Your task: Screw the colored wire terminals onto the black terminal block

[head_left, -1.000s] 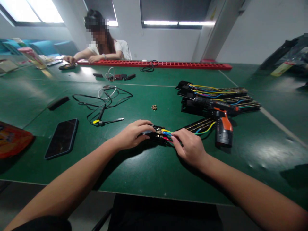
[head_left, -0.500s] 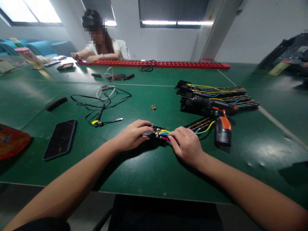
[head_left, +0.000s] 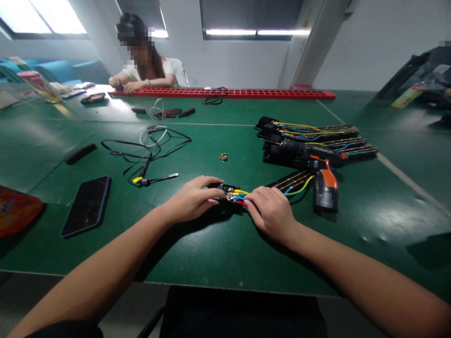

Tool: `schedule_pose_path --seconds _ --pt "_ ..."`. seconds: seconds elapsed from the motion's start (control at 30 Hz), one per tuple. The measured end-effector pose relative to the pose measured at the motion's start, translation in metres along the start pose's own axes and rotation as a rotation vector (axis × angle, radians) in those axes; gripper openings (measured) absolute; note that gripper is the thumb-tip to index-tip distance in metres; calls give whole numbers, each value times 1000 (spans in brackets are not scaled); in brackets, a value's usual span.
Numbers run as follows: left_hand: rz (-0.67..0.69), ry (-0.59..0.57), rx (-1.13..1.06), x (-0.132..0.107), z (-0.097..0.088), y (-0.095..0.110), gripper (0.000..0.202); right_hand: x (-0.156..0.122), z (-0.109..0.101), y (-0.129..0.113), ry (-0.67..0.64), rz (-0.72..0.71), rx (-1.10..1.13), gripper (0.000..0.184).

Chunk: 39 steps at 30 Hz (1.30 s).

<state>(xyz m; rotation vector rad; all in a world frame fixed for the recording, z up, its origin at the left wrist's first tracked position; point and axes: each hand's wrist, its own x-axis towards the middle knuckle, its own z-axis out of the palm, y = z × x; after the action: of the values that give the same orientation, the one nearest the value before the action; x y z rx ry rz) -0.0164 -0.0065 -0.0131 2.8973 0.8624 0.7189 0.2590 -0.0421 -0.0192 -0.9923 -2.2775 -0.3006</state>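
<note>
A small black terminal block (head_left: 227,192) with brass screws lies on the green table (head_left: 218,253) in front of me. Yellow, blue and red wires (head_left: 240,195) run from it to the right. My left hand (head_left: 193,199) is closed over the block's left end and holds it down. My right hand (head_left: 271,211) pinches the coloured wires where they meet the block. A black strip with wires (head_left: 294,180) trails off to the right behind my right hand.
An orange and black cordless screwdriver (head_left: 324,180) lies just right of my hands, before a stack of wired black strips (head_left: 310,141). A few brass screws (head_left: 223,157), tangled cables (head_left: 151,150), a phone (head_left: 86,204) and an orange packet (head_left: 14,211) lie left. Another person (head_left: 148,65) sits across by a red rail (head_left: 225,93).
My right hand has slid slightly left along the wires toward the block. My left hand stays on the block.
</note>
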Motion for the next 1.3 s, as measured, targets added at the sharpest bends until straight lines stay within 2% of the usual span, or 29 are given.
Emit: schedule_pose_path --seconds 1.3 --pt "10 -46 3 1 1 1 25 -2 0 1 -39 15 -36 20"
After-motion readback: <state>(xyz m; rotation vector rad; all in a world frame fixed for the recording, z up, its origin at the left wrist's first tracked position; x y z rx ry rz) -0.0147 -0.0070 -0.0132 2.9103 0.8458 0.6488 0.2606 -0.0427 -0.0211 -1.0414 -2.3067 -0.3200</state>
